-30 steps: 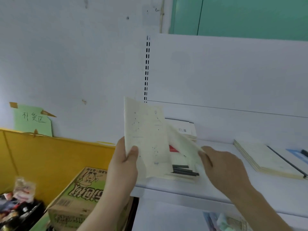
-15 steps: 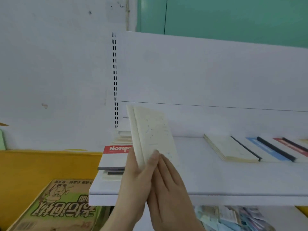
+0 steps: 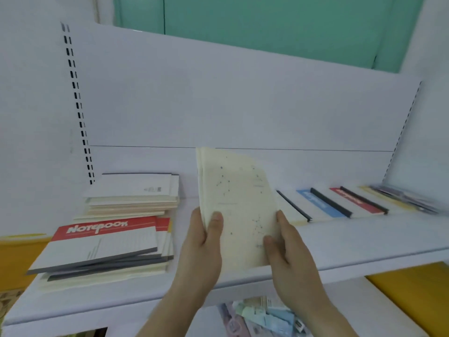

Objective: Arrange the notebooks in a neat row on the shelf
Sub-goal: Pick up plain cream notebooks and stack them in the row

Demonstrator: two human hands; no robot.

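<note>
1. Cream notebook [image 3: 239, 205] with faint constellation dots stands upright above the middle of the white shelf [image 3: 364, 242], near its front edge.
2. The left hand [image 3: 204, 244] grips its left edge, thumb on the cover; the right hand [image 3: 289, 249] pinches the lower right side.
3. A row of notebooks [image 3: 340, 203] lies flat toward the right end.
4. A loose stack [image 3: 116, 229], topped by a red "Notebook" pad, fills the left end.

A teal-green wall panel [image 3: 279, 23] fills the twelve o'clock area. Pastel paper packets [image 3: 262, 317] lie at six o'clock. A yellow board [image 3: 413, 293] sits at four o'clock.
</note>
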